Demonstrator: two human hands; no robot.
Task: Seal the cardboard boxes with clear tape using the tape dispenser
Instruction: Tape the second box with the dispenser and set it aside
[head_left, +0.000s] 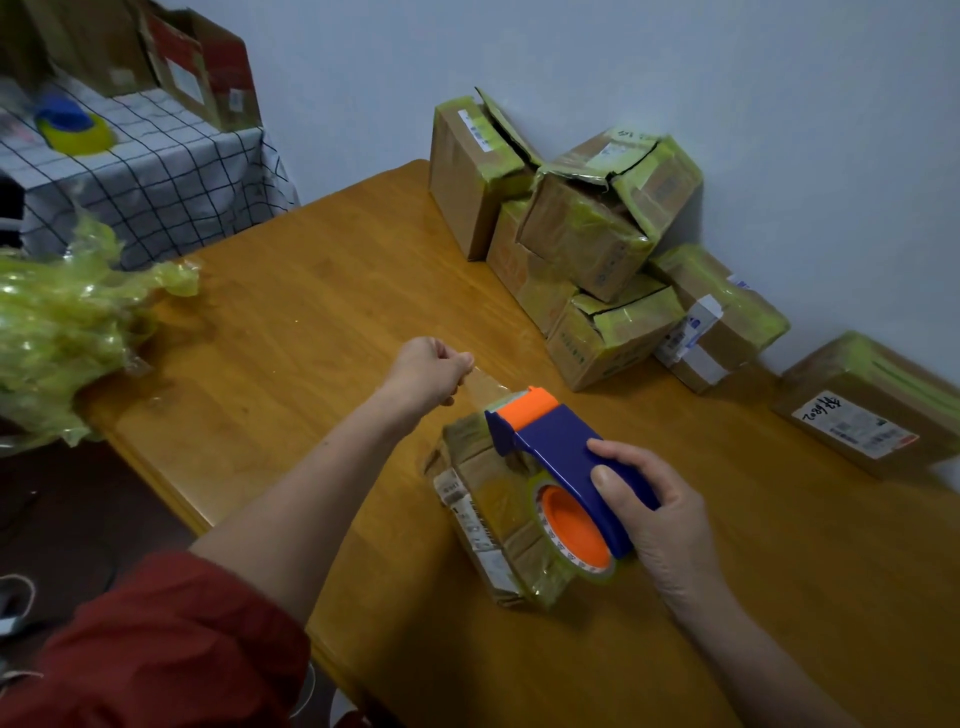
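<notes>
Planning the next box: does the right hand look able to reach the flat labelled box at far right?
Likely yes: bare table lies between, though the right hand now grips the tape dispenser.

A pale blue-grey wall (571, 52) stands behind a wooden table (311, 312), beside furniture draped in checked cloth (156, 176).

Loose rust-red sleeve (156, 639) bunched up at the left elbow, forearm bare down to the left hand (431, 371), and the right arm's bare too, right hand (649, 514) included.
</notes>
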